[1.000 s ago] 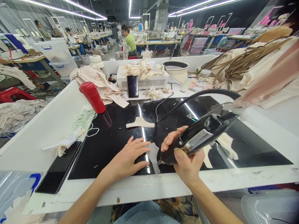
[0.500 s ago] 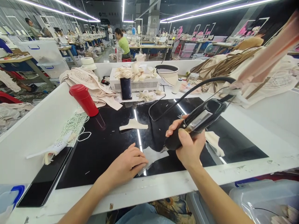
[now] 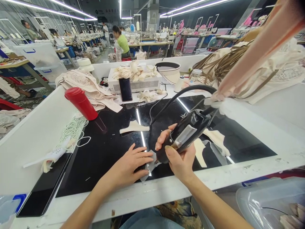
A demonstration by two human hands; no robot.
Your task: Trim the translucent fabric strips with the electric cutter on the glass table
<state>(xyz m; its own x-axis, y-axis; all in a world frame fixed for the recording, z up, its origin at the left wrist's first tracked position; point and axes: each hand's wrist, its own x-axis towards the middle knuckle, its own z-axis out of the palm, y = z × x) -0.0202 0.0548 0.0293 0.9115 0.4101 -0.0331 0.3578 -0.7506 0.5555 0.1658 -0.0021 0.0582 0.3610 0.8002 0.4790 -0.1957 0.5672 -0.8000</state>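
My left hand [image 3: 130, 163] lies flat with its fingers spread, pressing on a thin translucent white sheet [image 3: 145, 178] on the black board [image 3: 105, 168]. My right hand [image 3: 182, 159] is wrapped round a black corded handheld tool [image 3: 183, 133] with a silvery plate on its side. The tool slants down to the left, its narrow tip at the sheet's right edge, close to my left fingertips. Beyond my left hand rests a cream fabric piece [image 3: 134, 127]. To the right of the tool are another cream piece [image 3: 200, 154] and a larger one [image 3: 218, 141].
A red flask [image 3: 81, 103] and pale green cord [image 3: 75, 128] are at the left. Behind the board stand a phone [image 3: 125, 89] and a white vented box [image 3: 140, 84] topped with fabric scraps. A pinkish fabric strip [image 3: 252, 54] hangs at the right by the tool's cable [image 3: 186, 92].
The tool has moved left and closer to my left hand. My left fingers have spread. A cream piece right of the tool has come into view, and the camera has shifted slightly.
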